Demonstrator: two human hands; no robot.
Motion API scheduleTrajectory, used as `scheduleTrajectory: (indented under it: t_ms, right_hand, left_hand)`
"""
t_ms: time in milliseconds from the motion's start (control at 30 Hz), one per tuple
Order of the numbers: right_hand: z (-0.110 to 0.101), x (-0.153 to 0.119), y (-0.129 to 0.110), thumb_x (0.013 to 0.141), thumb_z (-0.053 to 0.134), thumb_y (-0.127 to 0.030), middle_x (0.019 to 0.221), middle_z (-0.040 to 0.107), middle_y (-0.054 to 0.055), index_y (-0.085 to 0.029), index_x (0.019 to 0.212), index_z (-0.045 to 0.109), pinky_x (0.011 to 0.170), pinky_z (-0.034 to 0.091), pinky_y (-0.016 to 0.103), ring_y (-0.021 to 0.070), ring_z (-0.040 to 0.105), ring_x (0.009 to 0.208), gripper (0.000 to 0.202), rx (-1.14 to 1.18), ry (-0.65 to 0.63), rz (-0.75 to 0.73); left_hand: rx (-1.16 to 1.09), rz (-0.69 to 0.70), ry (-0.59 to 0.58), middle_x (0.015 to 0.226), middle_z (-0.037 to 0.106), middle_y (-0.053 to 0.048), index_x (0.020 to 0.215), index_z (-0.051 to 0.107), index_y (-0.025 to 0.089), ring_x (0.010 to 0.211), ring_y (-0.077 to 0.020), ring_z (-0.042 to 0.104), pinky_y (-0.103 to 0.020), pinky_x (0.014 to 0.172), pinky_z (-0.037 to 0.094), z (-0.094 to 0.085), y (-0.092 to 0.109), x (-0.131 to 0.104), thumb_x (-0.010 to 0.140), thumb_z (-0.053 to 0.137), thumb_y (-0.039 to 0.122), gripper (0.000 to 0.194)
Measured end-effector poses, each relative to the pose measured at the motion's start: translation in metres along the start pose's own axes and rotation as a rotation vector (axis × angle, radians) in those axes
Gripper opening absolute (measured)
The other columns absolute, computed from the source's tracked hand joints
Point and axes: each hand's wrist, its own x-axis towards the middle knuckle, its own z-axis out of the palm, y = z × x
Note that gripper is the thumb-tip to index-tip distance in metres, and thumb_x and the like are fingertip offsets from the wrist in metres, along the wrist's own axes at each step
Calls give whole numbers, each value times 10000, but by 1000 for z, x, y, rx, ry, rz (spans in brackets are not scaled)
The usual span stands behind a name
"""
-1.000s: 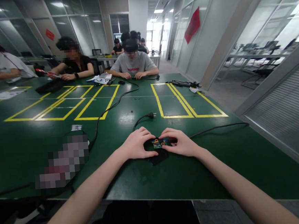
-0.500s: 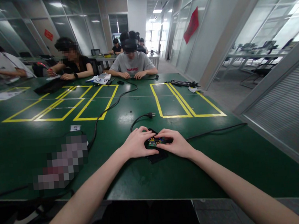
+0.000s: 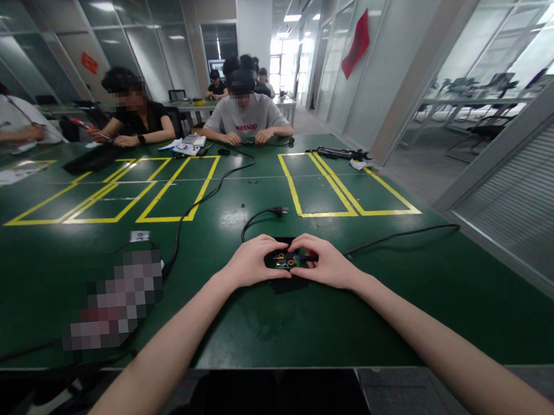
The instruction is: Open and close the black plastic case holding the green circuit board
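Near the middle of the green table, my left hand (image 3: 252,261) curves around the left side of a small green circuit board (image 3: 281,263) in a black casing. My right hand (image 3: 328,261) grips the same board from the right, thumbs and fingertips of both hands nearly meeting. Small yellow and orange parts show on the board, with thin coloured wires by the right fingers. A flat black piece (image 3: 287,284) lies just below the thumbs. Behind the hands is a black plug (image 3: 281,211) on a short cable.
Yellow tape rectangles mark the green table (image 3: 249,337). A blurred-out object (image 3: 121,296) lies at the left, beside a long black cable (image 3: 177,234). A folded black tripod (image 3: 340,154) is at the back right. Several people sit beyond.
The board and casing have turned to lie more level between my hands, and both hands have shifted slightly. The black piece below has moved a little away from me.
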Motion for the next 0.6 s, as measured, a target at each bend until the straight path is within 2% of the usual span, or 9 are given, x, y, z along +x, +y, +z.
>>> scheduleTrajectory:
  t_ms: [100,300,433,600]
  right_hand:
    - [1,0,0,765,762,-213,1049,700,62,-216,984,719,722,551,304,197,679,877,223,-35,12,2]
    - [5,3,2,775,703,-203,976,722,48,-216,995,720,655,533,274,175,668,790,221,-66,95,57]
    - [5,4,4,769,684,-194,980,741,47,-206,1047,720,616,525,269,149,637,692,280,-60,101,82]
    - [-3,4,7,833,682,-287,1079,729,84,-198,1118,693,613,518,292,146,608,658,299,-100,128,66]
  left_hand:
    - [-3,-62,34,1127,746,-76,1191,745,224,1053,-246,703,-332,898,565,3,-3,2,788,863,455,480]
    - [-16,-86,172,1135,720,-64,1067,730,230,1120,-237,659,-360,961,545,4,-3,2,935,685,351,185]
    - [-10,-109,133,1099,657,-45,969,682,219,953,-189,679,-321,865,557,0,-4,0,904,642,269,91]
    - [51,-106,99,956,687,-41,960,654,207,957,-218,653,-345,852,543,-1,-9,1,915,578,184,91]
